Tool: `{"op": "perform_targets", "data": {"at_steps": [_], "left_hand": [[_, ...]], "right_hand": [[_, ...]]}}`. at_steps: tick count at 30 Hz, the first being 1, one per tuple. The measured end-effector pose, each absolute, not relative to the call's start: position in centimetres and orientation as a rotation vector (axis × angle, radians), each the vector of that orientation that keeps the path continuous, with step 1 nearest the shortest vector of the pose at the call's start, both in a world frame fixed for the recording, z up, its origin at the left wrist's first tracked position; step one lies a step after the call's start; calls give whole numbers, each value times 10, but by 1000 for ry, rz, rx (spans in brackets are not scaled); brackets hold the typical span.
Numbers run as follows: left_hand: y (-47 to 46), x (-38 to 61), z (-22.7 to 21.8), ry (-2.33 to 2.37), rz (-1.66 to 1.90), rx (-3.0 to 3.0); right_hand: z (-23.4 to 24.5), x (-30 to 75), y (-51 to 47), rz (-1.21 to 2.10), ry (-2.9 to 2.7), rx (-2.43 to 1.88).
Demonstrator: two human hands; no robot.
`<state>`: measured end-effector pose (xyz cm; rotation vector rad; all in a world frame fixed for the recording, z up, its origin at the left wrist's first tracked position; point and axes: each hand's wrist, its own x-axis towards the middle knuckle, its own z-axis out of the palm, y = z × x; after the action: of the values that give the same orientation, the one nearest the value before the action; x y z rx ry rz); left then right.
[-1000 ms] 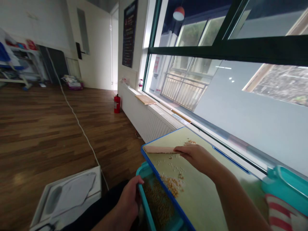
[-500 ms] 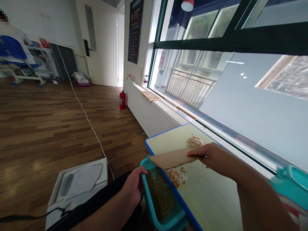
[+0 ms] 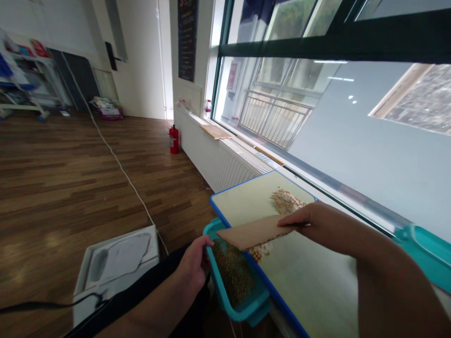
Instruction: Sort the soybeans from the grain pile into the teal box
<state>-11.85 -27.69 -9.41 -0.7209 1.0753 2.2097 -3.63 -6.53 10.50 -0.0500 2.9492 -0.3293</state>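
My right hand (image 3: 299,217) grips a flat piece of cardboard (image 3: 252,231) by its right end, low over the pale table (image 3: 306,281) with a blue rim. Its left end reaches past the table edge, above a turquoise plastic bin (image 3: 225,300). My left hand (image 3: 197,258) is closed on the bin's left rim. Small yellow-brown grains (image 3: 234,270) cover part of the bin's bottom. A little heap of grains with white powder (image 3: 259,252) lies at the table edge, partly hidden by the cardboard. Farther back sits a second pile of grains and white powder (image 3: 286,201).
Another turquoise bin (image 3: 426,253) stands at the right, by the window. A radiator (image 3: 232,164) runs along the wall behind the table. On the floor are a white box (image 3: 116,267), a white cable (image 3: 123,171) and a red fire extinguisher (image 3: 174,140).
The cardboard has shifted slightly toward the near table edge and now hides more of the front heap. My left hand stays on the bin rim. The camera view has tilted a little.
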Motion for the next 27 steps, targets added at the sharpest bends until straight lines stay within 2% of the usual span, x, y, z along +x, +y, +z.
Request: {"op": "perform_targets", "data": {"at_steps": [3,27], "left_hand": [[-276,-116,-95,1061,2110,-732],[-273,-98,-90,1009,2028,-752]], "right_hand": [[106,-34,-66,-334,2947,-33],[118,-18,-70,-344,2871,-152]]}}
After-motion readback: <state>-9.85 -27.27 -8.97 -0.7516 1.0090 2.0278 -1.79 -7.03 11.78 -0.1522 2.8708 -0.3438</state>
